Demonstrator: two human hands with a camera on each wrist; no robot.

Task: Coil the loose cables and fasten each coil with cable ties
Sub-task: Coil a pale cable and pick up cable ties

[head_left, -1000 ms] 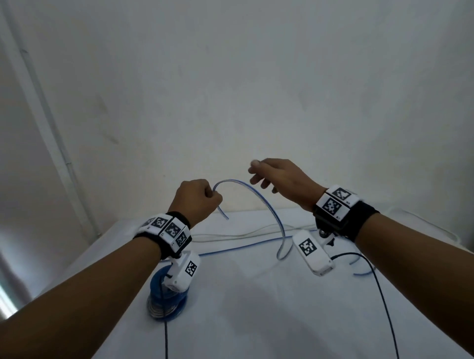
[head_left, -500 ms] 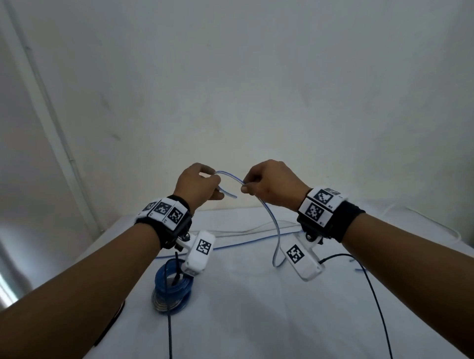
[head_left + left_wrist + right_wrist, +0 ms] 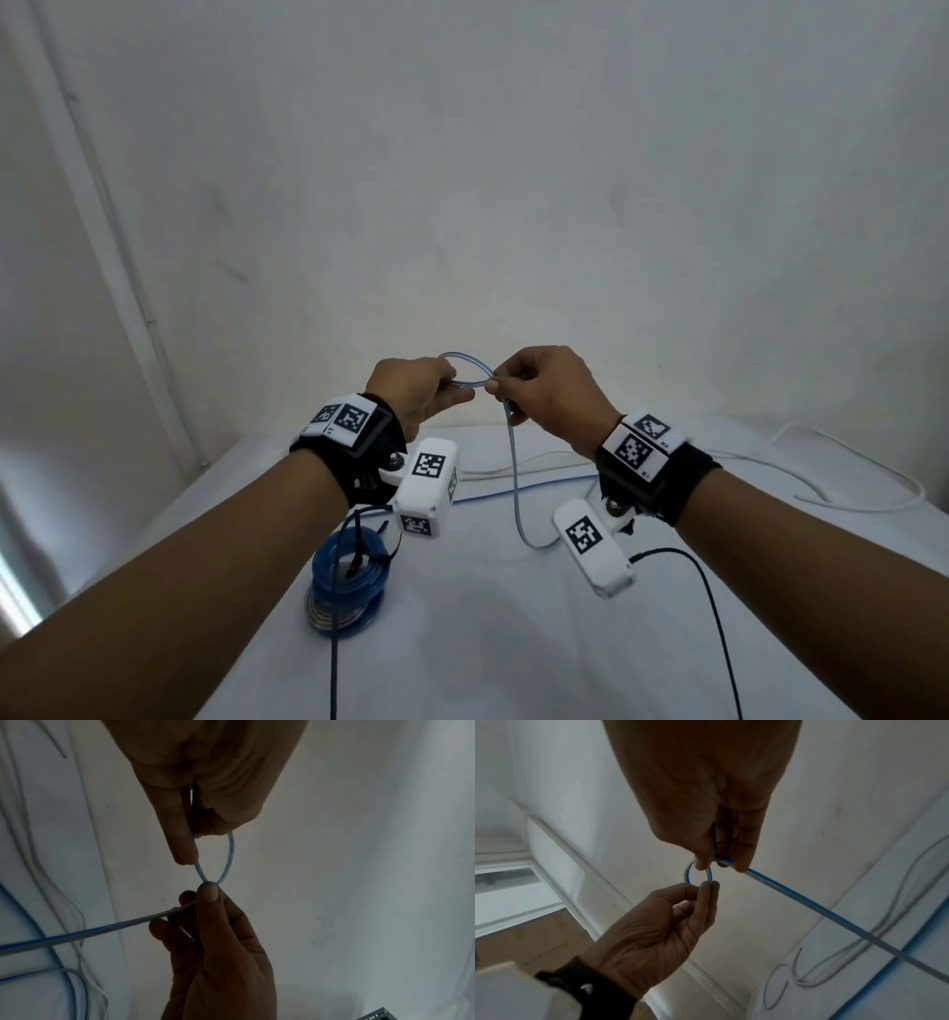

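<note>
Both hands are raised above the white table (image 3: 513, 642) with a thin blue-and-clear cable (image 3: 513, 488) between them. My left hand (image 3: 457, 393) pinches the cable end between thumb and fingers. My right hand (image 3: 495, 385) pinches the cable where it crosses back, closing a small loop (image 3: 470, 362). In the left wrist view, the loop (image 3: 227, 858) spans from the left hand (image 3: 203, 843) to the right hand (image 3: 205, 892). The right wrist view shows the loop (image 3: 689, 874) and the loose cable (image 3: 808, 902) trailing down to the table.
A finished blue coil (image 3: 349, 575) lies on the table under my left wrist. A loose white cable (image 3: 821, 478) snakes along the back right. Black wrist-camera leads (image 3: 714, 591) hang over the table front. A wall stands close behind the table.
My hands have come together from about a hand's width apart. The wide arc of cable between them has tightened into a small closed loop, and my right hand now pinches the cable.
</note>
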